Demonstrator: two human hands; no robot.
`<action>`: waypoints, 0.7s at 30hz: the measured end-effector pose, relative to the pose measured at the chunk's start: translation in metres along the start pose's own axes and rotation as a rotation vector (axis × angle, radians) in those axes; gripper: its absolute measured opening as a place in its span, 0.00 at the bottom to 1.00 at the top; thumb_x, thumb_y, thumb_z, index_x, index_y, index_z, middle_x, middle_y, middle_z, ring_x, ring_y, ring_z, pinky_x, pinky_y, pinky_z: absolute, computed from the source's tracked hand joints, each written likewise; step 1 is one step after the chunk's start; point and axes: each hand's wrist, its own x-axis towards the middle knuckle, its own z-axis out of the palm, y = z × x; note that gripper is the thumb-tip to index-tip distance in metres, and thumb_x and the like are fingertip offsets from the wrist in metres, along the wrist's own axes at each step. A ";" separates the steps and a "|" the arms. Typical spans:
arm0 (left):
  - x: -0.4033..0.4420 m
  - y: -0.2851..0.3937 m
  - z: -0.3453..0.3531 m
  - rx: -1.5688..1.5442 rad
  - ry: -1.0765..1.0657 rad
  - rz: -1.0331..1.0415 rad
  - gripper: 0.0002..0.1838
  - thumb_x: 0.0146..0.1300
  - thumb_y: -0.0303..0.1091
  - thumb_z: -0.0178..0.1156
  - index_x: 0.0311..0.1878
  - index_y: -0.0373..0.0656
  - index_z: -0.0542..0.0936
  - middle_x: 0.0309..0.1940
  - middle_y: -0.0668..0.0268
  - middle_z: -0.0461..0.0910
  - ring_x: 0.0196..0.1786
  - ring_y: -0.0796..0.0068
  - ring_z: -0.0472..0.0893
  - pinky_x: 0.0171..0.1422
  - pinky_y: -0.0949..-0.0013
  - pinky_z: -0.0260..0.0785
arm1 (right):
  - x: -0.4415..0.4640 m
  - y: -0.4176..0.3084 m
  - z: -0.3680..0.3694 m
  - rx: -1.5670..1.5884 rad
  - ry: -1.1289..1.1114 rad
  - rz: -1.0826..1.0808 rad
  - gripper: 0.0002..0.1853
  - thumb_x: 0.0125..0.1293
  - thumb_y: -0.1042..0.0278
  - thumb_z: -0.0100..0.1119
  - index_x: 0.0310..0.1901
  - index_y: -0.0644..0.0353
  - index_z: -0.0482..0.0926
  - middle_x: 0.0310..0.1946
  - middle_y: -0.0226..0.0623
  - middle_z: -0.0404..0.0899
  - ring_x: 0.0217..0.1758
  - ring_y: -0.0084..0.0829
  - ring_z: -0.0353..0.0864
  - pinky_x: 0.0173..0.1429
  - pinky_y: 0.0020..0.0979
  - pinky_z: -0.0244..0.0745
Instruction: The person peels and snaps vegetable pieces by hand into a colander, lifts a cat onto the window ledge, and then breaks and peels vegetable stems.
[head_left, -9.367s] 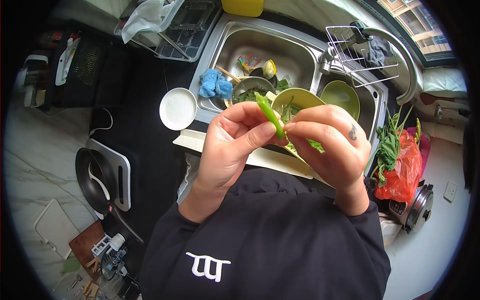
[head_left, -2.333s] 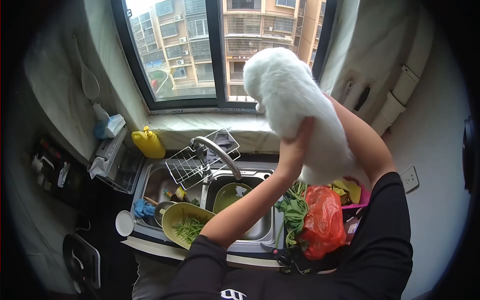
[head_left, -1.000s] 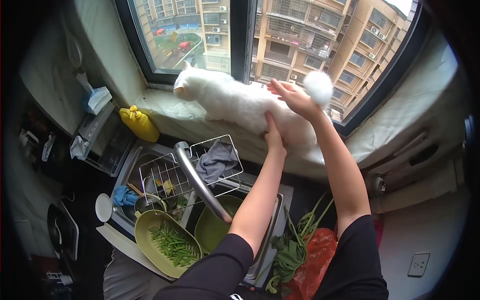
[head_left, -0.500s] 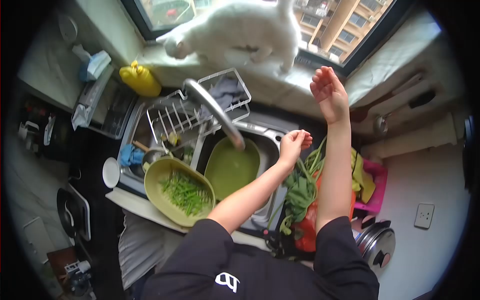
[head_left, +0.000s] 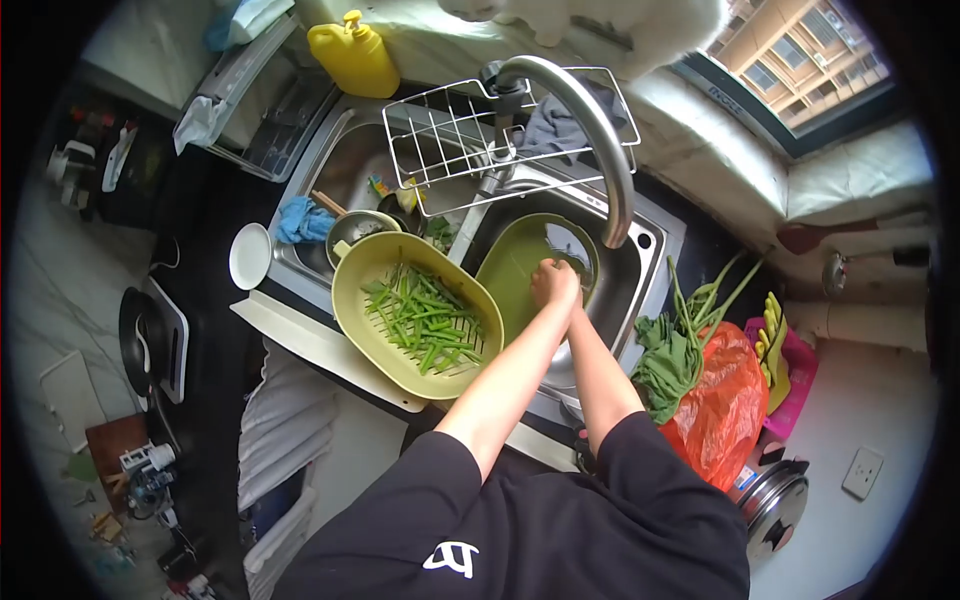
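My left hand (head_left: 553,284) is over the green basin of water (head_left: 512,268) in the right sink bowl. Its fingers are curled closed, and whatever they may hold is hidden. Pressed close beside it is my right hand (head_left: 574,287), mostly covered by the left, so its fingers do not show. Left of both hands, a green strainer basket (head_left: 352,318) rests on the sink's front edge with cut green stems (head_left: 425,318) inside. The curved metal faucet (head_left: 600,150) arches above the basin, its spout just beyond my hands.
A wire rack (head_left: 430,150) with a grey cloth (head_left: 570,125) spans the sink. In the left bowl are a blue cloth (head_left: 303,220) and a metal bowl (head_left: 362,226). Leafy greens (head_left: 668,365) and a red plastic bag (head_left: 718,405) lie at right. A white cat (head_left: 640,30) is on the windowsill.
Both hands have come down from above the counter's right side and moved left, meeting over the basin. My view has shifted, so the cat now shows only partly at the top.
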 end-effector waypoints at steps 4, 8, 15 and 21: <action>0.005 -0.018 0.009 0.053 0.174 0.042 0.22 0.65 0.48 0.50 0.57 0.47 0.74 0.61 0.60 0.71 0.66 0.56 0.66 0.70 0.53 0.55 | -0.029 -0.029 -0.010 -0.148 -0.143 -0.038 0.19 0.66 0.57 0.49 0.57 0.52 0.70 0.56 0.37 0.70 0.59 0.36 0.67 0.64 0.34 0.63; 0.030 -0.049 0.029 0.050 0.293 -0.035 0.19 0.67 0.43 0.47 0.54 0.44 0.75 0.58 0.57 0.73 0.63 0.53 0.68 0.67 0.52 0.58 | -0.061 -0.042 -0.063 -0.102 -0.122 -0.056 0.17 0.63 0.60 0.51 0.50 0.57 0.79 0.52 0.48 0.78 0.54 0.47 0.79 0.55 0.43 0.74; 0.022 -0.085 0.048 0.312 -0.180 0.062 0.13 0.65 0.31 0.49 0.40 0.40 0.84 0.45 0.52 0.83 0.48 0.53 0.83 0.50 0.54 0.75 | -0.104 -0.131 -0.227 -0.015 0.197 0.140 0.17 0.59 0.52 0.65 0.32 0.61 0.83 0.27 0.46 0.82 0.31 0.45 0.82 0.38 0.39 0.75; -0.023 -0.013 0.027 0.956 -0.265 0.651 0.10 0.57 0.28 0.57 0.36 0.50 0.88 0.38 0.65 0.86 0.41 0.69 0.86 0.35 0.63 0.78 | -0.144 -0.108 -0.286 0.724 0.194 0.095 0.13 0.68 0.70 0.52 0.51 0.59 0.80 0.19 0.21 0.74 0.20 0.17 0.71 0.29 0.19 0.72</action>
